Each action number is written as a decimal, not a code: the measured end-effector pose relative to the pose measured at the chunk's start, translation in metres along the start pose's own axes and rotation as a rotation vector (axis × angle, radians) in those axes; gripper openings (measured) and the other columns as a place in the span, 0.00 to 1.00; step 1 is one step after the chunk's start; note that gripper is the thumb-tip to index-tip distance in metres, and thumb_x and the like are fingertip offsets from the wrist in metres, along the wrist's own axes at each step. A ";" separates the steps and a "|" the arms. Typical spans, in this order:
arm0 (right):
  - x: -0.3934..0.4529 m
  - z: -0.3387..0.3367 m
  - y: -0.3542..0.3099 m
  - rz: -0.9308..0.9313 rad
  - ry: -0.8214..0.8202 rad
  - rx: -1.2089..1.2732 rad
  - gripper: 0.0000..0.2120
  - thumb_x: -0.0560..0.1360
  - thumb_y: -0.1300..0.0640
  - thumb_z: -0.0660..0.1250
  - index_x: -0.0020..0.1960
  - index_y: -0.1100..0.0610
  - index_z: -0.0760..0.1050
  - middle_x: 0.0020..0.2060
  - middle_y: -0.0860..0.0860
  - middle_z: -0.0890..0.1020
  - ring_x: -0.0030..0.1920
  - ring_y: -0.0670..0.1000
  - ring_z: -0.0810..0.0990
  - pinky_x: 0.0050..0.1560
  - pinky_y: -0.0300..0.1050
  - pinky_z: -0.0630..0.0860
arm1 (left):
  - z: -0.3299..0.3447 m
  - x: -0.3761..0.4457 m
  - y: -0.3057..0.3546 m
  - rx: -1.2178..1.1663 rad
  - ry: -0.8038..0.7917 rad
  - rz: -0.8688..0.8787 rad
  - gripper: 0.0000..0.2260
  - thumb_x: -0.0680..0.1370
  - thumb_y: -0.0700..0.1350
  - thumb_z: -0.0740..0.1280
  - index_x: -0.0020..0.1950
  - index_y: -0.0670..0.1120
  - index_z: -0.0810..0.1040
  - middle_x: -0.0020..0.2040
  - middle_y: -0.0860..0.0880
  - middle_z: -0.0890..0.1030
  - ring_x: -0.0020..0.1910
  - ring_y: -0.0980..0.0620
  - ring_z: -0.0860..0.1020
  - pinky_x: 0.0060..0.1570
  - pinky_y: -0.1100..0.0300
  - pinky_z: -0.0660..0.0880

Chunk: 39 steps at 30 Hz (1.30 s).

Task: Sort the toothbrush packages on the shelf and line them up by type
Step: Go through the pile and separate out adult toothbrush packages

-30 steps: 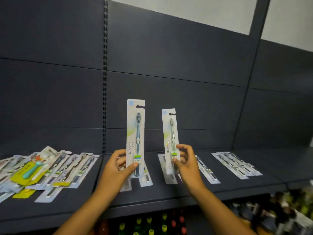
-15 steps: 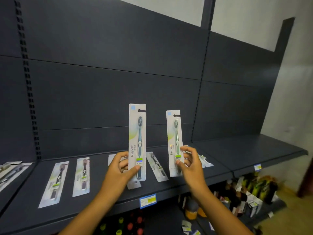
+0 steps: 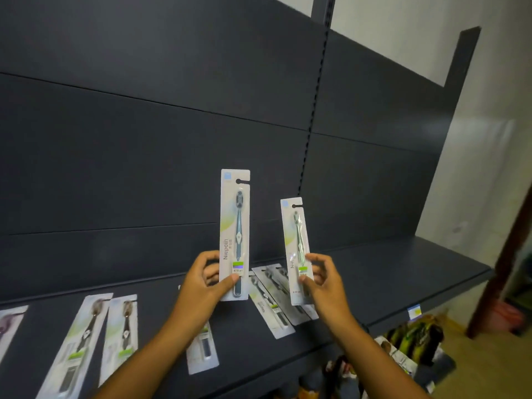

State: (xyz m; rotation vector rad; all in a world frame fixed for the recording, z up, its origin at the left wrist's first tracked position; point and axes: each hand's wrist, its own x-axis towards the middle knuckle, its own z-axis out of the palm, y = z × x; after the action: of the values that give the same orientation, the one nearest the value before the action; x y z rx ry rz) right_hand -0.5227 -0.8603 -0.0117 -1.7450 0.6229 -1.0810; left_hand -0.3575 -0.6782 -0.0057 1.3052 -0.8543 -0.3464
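My left hand (image 3: 203, 285) holds a white package with a blue toothbrush (image 3: 234, 226) upright by its lower end, thumb on the front. My right hand (image 3: 322, 279) pinches the lower part of a smaller-looking package with a pale green toothbrush (image 3: 296, 243), also upright, tilted slightly left. Both are raised above the dark shelf (image 3: 388, 277). Flat on the shelf lie two dark-brush packages (image 3: 269, 300) under my hands, two brown-brush packages (image 3: 98, 338) at the left, and one package (image 3: 201, 349) partly hidden by my left arm.
The shelf's right section (image 3: 417, 269) carries a blue price tag (image 3: 414, 311) on its front lip. Dark back panels (image 3: 172, 139) rise behind. Bottles and packets (image 3: 408, 341) sit on the level below. Another package (image 3: 8, 326) shows at the far left edge.
The view has swung right along the shelf, so the pile of mixed packages at the left is gone from sight. Both hands still hold their packages upright; the green one tilts a bit more.
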 end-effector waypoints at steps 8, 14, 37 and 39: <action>0.054 -0.027 0.075 0.328 -0.219 -0.177 0.12 0.75 0.66 0.68 0.54 0.53 0.74 0.52 0.53 0.79 0.48 0.51 0.82 0.44 0.44 0.80 | 0.043 0.022 -0.010 0.064 0.056 -0.029 0.16 0.73 0.37 0.72 0.58 0.47 0.74 0.52 0.52 0.85 0.52 0.52 0.84 0.54 0.53 0.80; 0.071 -0.029 0.092 0.276 -0.376 -0.410 0.07 0.76 0.61 0.69 0.52 0.55 0.73 0.47 0.51 0.80 0.40 0.49 0.82 0.43 0.44 0.80 | 0.066 0.009 0.000 0.058 0.154 -0.024 0.31 0.62 0.60 0.79 0.58 0.47 0.74 0.52 0.53 0.85 0.52 0.52 0.84 0.53 0.53 0.81; 0.066 -0.026 0.042 -0.310 -0.750 -0.964 0.33 0.74 0.42 0.68 0.73 0.53 0.63 0.70 0.52 0.67 0.71 0.54 0.65 0.67 0.50 0.69 | 0.048 -0.078 0.012 0.312 0.521 -0.203 0.15 0.73 0.36 0.73 0.57 0.43 0.75 0.52 0.49 0.82 0.50 0.53 0.81 0.49 0.56 0.78; 0.062 -0.015 0.037 -0.324 -0.767 -0.935 0.31 0.74 0.42 0.68 0.72 0.53 0.64 0.70 0.52 0.67 0.71 0.55 0.65 0.67 0.50 0.69 | 0.034 -0.083 0.009 0.314 0.560 -0.257 0.15 0.73 0.36 0.73 0.58 0.41 0.75 0.50 0.45 0.83 0.48 0.48 0.82 0.48 0.55 0.77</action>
State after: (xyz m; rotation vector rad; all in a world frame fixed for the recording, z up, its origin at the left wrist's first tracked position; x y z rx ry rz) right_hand -0.5038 -0.9310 -0.0192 -2.9157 0.3568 -0.1867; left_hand -0.4384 -0.6442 -0.0254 1.7003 -0.2710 -0.0324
